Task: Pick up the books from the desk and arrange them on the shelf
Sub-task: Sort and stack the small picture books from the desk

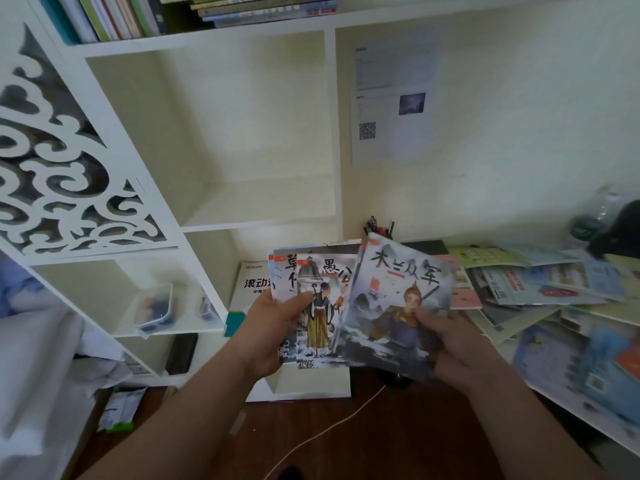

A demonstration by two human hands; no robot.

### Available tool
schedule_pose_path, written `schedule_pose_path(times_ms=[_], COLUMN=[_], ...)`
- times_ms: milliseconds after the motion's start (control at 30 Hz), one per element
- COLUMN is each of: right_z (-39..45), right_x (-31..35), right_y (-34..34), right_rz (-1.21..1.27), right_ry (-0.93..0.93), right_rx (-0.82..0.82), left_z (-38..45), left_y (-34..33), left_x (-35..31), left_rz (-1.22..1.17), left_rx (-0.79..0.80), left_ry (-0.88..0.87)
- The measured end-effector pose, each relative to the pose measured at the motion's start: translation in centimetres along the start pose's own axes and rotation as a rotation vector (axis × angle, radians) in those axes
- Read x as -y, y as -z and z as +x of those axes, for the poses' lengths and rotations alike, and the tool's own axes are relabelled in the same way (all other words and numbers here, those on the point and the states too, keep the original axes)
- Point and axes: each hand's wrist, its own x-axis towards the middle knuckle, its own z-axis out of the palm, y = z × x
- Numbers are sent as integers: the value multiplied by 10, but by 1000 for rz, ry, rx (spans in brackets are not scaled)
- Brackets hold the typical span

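Left of the fanned books stands the white shelf [194, 223], its big middle cubby open toward the camera; a clear box [154, 306] sits in the cubby below it. A row of upright books [114, 15] fills the shelf's top tier, above and left of the fan. A white workbook [249, 285] leans just behind the fan's left edge.

The left hand [273, 330] grips the fan's left side, thumb pressed across the cover of the middle book [318, 317], fingers curled underneath. That book and the rear book [285, 271] stand with long axes near vertical, titles up, covers facing the camera.

The front book [394, 303] overlaps them on the right, tilted clockwise so its top corner points up and away. The right hand [453, 344] pinches its lower right corner, thumb on the cover.

Right of the fan, loose booklets [540, 282] lie scattered flat on the desk [588, 403].
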Motion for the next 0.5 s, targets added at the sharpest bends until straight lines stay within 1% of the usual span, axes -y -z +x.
schedule_pose_path(times_ms=[133, 233, 333, 400, 500], right_z=[1, 3, 7, 7, 4], right_x=[-11, -8, -2, -3, -7], right_y=[-17, -8, 13, 18, 7], right_rz=[-75, -55, 28, 54, 20], right_ry=[1, 26, 9, -12, -10], right_rx=[52, -12, -54, -44, 30], left_z=[2, 4, 2, 1, 0], left_y=[-6, 2, 9, 11, 9], left_x=[3, 1, -3, -4, -4], left_rz=[19, -105, -224, -170, -19], left_rx=[-23, -41, -47, -42, -40], left_ry=[-25, 47, 40, 6, -35])
